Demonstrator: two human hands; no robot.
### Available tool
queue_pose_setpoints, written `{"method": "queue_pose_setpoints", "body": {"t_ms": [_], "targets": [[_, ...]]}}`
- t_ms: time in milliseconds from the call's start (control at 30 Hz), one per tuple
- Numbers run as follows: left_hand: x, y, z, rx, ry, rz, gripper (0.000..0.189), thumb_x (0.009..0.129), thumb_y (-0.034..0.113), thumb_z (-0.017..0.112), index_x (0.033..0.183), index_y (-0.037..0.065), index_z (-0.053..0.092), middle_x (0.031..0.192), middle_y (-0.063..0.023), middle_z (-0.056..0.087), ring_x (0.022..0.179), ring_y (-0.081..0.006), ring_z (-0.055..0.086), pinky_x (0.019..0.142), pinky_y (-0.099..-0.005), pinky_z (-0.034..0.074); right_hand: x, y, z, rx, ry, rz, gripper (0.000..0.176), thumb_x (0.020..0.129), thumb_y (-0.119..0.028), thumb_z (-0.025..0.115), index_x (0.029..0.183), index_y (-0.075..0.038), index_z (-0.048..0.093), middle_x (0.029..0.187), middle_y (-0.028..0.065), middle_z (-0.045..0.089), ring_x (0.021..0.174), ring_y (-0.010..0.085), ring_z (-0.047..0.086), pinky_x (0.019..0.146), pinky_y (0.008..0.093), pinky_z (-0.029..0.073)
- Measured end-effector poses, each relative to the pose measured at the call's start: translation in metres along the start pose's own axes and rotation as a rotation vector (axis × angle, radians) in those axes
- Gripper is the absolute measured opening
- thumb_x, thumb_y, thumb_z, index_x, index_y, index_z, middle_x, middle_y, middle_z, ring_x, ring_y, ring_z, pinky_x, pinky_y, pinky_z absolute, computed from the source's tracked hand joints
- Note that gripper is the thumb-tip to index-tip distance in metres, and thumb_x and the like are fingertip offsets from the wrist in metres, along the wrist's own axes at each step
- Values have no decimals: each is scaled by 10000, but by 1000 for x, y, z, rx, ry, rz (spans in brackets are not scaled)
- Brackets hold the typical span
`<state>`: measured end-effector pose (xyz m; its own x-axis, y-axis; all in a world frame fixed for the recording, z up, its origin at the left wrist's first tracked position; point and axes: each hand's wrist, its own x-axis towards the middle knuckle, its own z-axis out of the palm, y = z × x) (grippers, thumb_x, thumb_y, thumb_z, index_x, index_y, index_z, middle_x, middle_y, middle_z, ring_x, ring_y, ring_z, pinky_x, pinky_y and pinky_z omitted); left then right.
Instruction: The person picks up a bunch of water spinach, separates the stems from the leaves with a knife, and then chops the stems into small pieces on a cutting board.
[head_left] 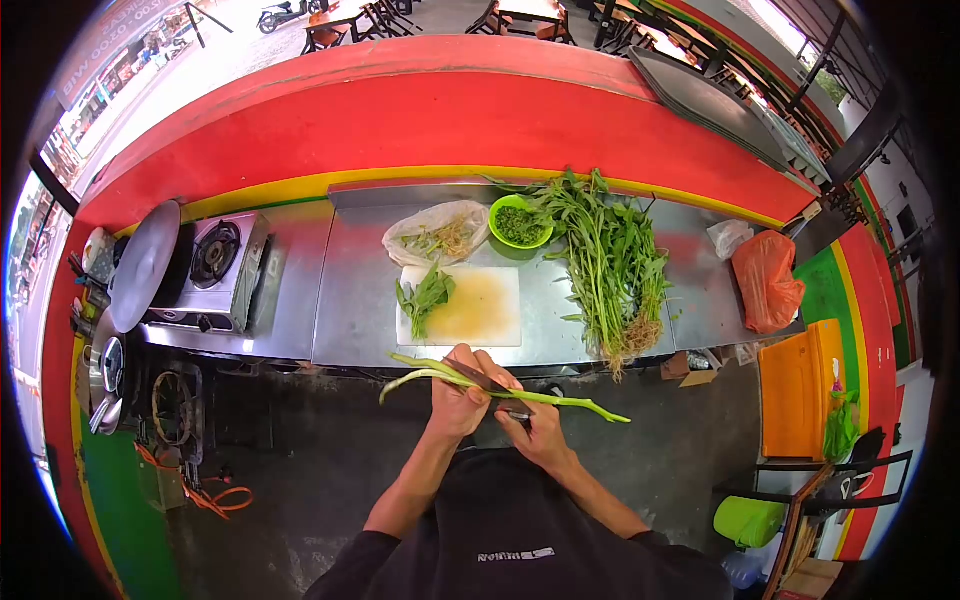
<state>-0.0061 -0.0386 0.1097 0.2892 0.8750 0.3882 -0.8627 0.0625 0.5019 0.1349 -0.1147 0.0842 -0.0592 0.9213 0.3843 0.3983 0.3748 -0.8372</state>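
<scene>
1. Cutting at the pale green stalk in mid-air seems to be the step in hand; the stalk runs across both hands, between the steel counter and the person's black shirt, two strands showing at its left end.
2. The left hand is closed around the stalk; the right hand is clamped on the handle of the knife, whose dark blade lies very near the left fingers; which way the edge faces, I cannot tell.
3. Short, light strokes would suit so slim a stalk; the left fingers are best tucked out of the blade's line.
4. The white cutting board, just beyond the hands, would give firmer support; a leafy sprig lies on its left side.
5. Behind it, the lime-green bowl holds chopped greens; the clear plastic bag holds pale stems and roots.
6. Rightward, a rooted leafy bunch lies on the counter; farther along sits an orange plastic bag, contents hidden.
</scene>
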Motion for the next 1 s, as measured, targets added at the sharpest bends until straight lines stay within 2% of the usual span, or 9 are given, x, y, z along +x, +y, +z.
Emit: {"method": "queue_pose_setpoints", "body": {"t_ms": [133, 200, 233, 267, 367, 500, 567, 800, 1000], "targets": [[0, 3, 2, 33, -43, -5, 375, 849, 257, 849, 1034, 87, 570, 962, -66, 638, 945, -227, 688, 856, -395, 592, 2, -1, 0, -9, -14, 19, 288, 919, -150, 761, 1162, -10, 697, 924, 177, 745, 771, 303, 733, 673, 355, 553], [0, 7, 6, 227, -55, -51, 373, 856, 204, 855, 1066, 72, 578, 985, -75, 627, 965, -250, 673, 855, -402, 593, 6, -4, -1, 33, 33, 43, 315, 926, -169, 757, 1186, -6, 682, 899, 183, 740, 732, 307, 731, 640, 365, 545], [-1, 9, 3, 289, -32, -90, 304, 884, 131, 819, 1053, 64, 575, 1006, -120, 659, 982, -293, 688, 865, -442, 599, 5, -2, 0, 80, 30, 110, 336, 929, -179, 755, 1202, -1, 670, 878, 186, 734, 678, 315, 722, 603, 379, 534], [-2, 9, 4, 288, -31, -89, 304, 884, 131, 819, 1053, 64, 575, 1006, -120, 659, 982, -293, 688, 865, -442, 599, 5, -1, -1, 80, 29, 111, 336, 929, -179, 755, 1202, -1, 670, 878, 186, 734, 678, 315, 722, 603, 379, 534], [-3, 6, 3, 282, 19, -103, 242, 919, 116, 777, 1034, 55, 573, 1036, -220, 716, 996, -351, 720, 882, -504, 598, 4, 2, -2, -10, 16, 101, 341, 923, -181, 761, 1204, -6, 677, 867, 172, 732, 642, 303, 707, 580, 378, 527], [-5, 4, -5, 256, -8, -80, 231, 956, 199, 745, 1031, 59, 577, 1002, -213, 723, 973, -357, 722, 884, -531, 591, 4, 7, 2, -42, 74, -39, 342, 919, -187, 768, 1207, -24, 684, 877, 160, 732, 630, 287, 687, 577, 373, 518], [-4, 2, -8, 243, -33, -40, 242, 958, 230, 736, 1033, 61, 579, 1004, -204, 724, 971, -357, 720, 880, -532, 589, 2, 3, 0, -58, 30, 39, 329, 918, -197, 770, 1192, -30, 694, 887, 153, 732, 625, 278, 668, 580, 372, 511], [-4, -1, -12, 193, -38, 15, 306, 950, 343, 699, 1031, 75, 575, 1015, -176, 724, 986, -336, 711, 882, -495, 587, 2, 4, -1, -64, -6, 47, 308, 926, -206, 762, 1160, -15, 699, 861, 172, 722, 605, 281, 666, 560, 363, 498], [-4, 2, -19, 98, 3, -46, 334, 945, 372, 696, 980, 96, 513, 992, -157, 708, 989, -295, 704, 907, -475, 580, 5, -6, -9, -5, -55, 141, 249, 938, -196, 748, 1075, 3, 689, 805, 179, 713, 609, 297, 679, 562, 364, 501]]}}
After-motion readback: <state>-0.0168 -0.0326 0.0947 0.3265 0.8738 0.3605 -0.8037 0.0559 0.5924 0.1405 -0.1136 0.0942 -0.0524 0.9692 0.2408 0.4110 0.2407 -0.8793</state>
